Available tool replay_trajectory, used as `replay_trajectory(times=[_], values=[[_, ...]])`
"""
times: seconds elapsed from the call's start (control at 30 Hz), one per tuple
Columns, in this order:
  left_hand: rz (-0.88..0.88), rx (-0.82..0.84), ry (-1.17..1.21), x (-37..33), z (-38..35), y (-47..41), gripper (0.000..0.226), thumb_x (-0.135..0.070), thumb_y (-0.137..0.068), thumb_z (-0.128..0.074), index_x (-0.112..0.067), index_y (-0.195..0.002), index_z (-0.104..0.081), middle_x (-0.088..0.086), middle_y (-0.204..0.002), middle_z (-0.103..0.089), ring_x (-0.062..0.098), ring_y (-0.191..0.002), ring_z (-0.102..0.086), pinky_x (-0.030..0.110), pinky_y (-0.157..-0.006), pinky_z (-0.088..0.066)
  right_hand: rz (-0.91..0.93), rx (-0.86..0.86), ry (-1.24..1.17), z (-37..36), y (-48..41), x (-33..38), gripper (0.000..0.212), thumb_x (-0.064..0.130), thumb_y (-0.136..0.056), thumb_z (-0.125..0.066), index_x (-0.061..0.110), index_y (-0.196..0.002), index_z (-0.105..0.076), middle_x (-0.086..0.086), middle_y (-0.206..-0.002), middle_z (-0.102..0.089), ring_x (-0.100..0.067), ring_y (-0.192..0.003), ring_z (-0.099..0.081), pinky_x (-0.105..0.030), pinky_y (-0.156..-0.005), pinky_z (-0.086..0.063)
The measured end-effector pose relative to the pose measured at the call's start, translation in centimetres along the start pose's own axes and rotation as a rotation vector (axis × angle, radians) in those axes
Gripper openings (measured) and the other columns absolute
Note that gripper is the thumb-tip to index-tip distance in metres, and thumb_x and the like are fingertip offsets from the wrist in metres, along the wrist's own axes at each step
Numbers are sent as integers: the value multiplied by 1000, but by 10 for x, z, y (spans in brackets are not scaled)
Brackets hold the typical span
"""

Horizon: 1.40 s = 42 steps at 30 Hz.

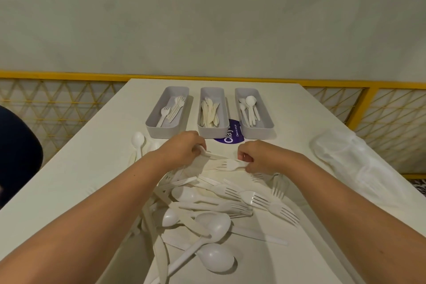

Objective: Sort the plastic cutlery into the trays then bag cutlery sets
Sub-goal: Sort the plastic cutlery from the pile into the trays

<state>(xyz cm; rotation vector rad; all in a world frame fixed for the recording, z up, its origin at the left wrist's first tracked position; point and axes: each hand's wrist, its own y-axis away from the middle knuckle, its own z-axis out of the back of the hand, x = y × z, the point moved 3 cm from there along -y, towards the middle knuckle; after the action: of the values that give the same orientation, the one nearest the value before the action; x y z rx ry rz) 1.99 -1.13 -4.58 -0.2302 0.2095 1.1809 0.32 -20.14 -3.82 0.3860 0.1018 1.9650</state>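
Plastic cutlery lies heaped on the worktop; the left hand grips a white utensil, the right hand pinches a fork by its handle.

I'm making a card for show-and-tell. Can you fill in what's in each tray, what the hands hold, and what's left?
left tray: forks
middle tray: knives
right tray: spoons
left hand: pinches a handle, kind unclear
right hand: pinches a fork
pile: mixed cutlery, unsorted
bags: clear, at right
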Motion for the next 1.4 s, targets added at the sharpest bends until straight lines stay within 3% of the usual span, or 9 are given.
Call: replay_trajectory(times=[0.13,0.27,0.53,0.67,0.87,1.0,1.1,1.2,1.4], values=[[23,-123,142,0,11,3,18,-12,-88,-61,-15,-103,-71,1,-106,-67,17,-92,-57,22,-76,-40,-27,-40,-86,-2,0,-6,50,5,-89,-55,21,-135,-42,13,-77,-42,-4,-66,-41,-15,-58,-33],[65,-166,423,6,29,10,12,-14,-84,-67,-16,-95,-70,-3,-90,-67,16,-86,-59,23,-75,-43,-3,-114,-139,2,1,-10,66,7,-90,-56,23,-147,-26,2,-85,-51,-11,-72,-46,-21,-72,-41],[237,-415,1351,22,42,17,9,-15,-93,-54,-12,-91,-63,3,-87,-65,18,-85,-58,27,-78,-49,204,-274,-455,28,18,9,13,7,-90,-59,16,-99,-65,1,-91,-58,-17,-88,-57,-27,-80,-48],[198,-376,1531,-5,33,13,23,-15,-101,-36,-8,-118,-50,5,-92,-69,10,-78,-70,24,-71,-52,296,-380,-820,37,20,34,21,2,-93,-52,16,-107,-60,-9,-86,-58,-12,-77,-55,-19,-69,-48],[171,-292,1887,-40,19,10,29,-22,-104,-24,-11,-118,-47,18,-102,-67,27,-86,-68,37,-81,-55,216,-512,-921,26,8,52,23,0,-96,-44,7,-114,-56,4,-73,-54,3,-63,-55,-6,-56,-42],[292,-366,1891,-50,17,11,31,-27,-104,-21,-15,-108,-49,8,-87,-70,21,-72,-68,35,-64,-57,153,-543,-907,18,4,57,19,1,-95,-44,6,-108,-58,4,-73,-55,-11,-70,-54,-13,-66,-45],[288,-348,1924,-61,17,11,45,-35,-103,-23,-6,-97,-57,6,-74,-72,21,-78,-67,33,-70,-54,106,-559,-894,15,1,58,13,5,-94,-48,7,-99,-60,6,-79,-56,-10,-74,-53,-24,-71,-45],[292,-385,1861,-66,18,9,22,-15,-100,-38,-2,-112,-51,9,-90,-65,24,-84,-63,32,-64,-56,113,-547,-838,22,6,56,15,8,-94,-51,7,-98,-65,1,-87,-61,-6,-71,-52,-18,-68,-43],[320,-343,1880,-64,21,13,29,-8,-100,-37,-9,-128,-40,7,-80,-57,12,-62,-52,24,-55,-55,13,-350,-476,42,32,7,18,11,-93,-54,14,-103,-68,-5,-93,-63,-12,-78,-55,-14,-62,-41]])
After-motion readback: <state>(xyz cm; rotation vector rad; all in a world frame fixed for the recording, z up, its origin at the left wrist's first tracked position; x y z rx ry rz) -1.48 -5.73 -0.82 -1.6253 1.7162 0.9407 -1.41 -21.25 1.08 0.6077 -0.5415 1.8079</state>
